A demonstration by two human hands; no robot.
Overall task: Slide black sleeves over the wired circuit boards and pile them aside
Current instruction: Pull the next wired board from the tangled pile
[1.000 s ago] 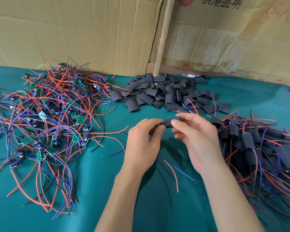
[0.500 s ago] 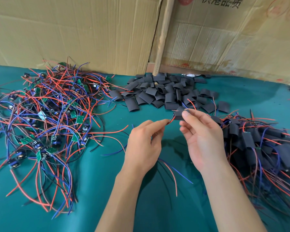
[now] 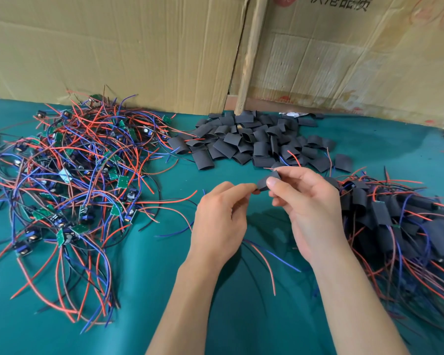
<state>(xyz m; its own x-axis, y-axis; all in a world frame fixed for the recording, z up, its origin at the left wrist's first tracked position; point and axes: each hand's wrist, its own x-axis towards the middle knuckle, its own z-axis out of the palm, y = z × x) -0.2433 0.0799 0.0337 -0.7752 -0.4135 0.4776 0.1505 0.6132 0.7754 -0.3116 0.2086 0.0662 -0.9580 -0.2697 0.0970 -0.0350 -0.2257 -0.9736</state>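
Above the middle of the table, my right hand (image 3: 303,201) pinches a black sleeve (image 3: 264,182) between thumb and fingers. My left hand (image 3: 221,216) pinches the wired circuit board at the sleeve's left end; the board itself is hidden by my fingers. Its red and blue wires (image 3: 267,260) hang down under my hands onto the cloth. A heap of loose black sleeves (image 3: 254,142) lies at the back centre. Bare green boards with red, blue and black wires (image 3: 75,180) form a tangle on the left. Sleeved boards (image 3: 400,221) are piled on the right.
The table is covered in green cloth (image 3: 144,290). Cardboard sheets (image 3: 113,47) and a wooden stick (image 3: 251,52) stand along the back edge. Stray wires from both piles reach toward the centre.
My hands have come closer together again and moved slightly down. The sleeve now sits between the fingertips of both hands, where half a second ago only a wire spanned the gap.
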